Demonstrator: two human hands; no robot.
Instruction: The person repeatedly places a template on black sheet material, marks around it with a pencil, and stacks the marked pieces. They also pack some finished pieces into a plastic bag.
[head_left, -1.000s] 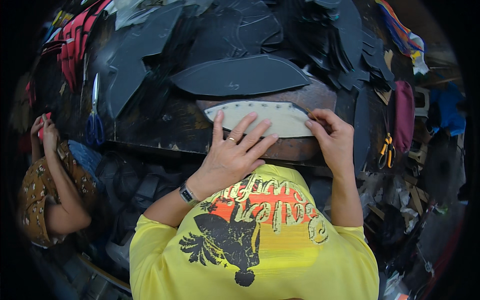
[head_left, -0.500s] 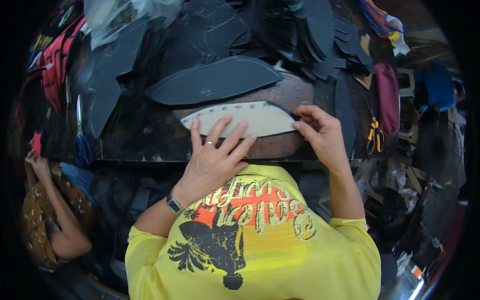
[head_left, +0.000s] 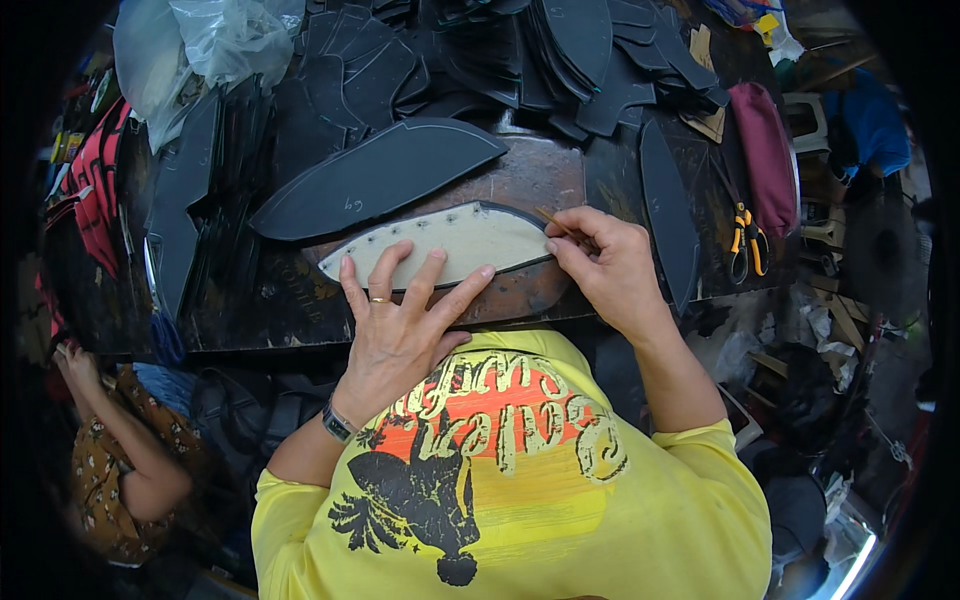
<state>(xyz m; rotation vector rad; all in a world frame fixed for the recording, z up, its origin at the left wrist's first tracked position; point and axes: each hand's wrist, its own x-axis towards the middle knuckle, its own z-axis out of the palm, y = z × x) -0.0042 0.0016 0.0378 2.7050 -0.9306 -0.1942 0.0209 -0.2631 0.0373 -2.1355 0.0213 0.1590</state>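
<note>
A pale leaf-shaped template lies on a slightly larger black piece, whose dark rim shows around it. My left hand is spread on the template's near side, fingertips pressing it down and a ring on one finger. At the template's right tip, my right hand pinches a thin brown pencil-like stick. Its lower end is hidden by the fingers. Just beyond lies a larger black cut piece with a pale outline along its edge.
Stacks of black cut pieces fill the far side of the dark table. Yellow-and-black handled scissors lie at right, near a maroon pouch. Another black piece lies beside my right hand. A co-worker's arm shows at left.
The whole view has swung, so the table's things sit further left in it. My left hand still presses on the template, and my right hand stays at its right tip with the stick.
</note>
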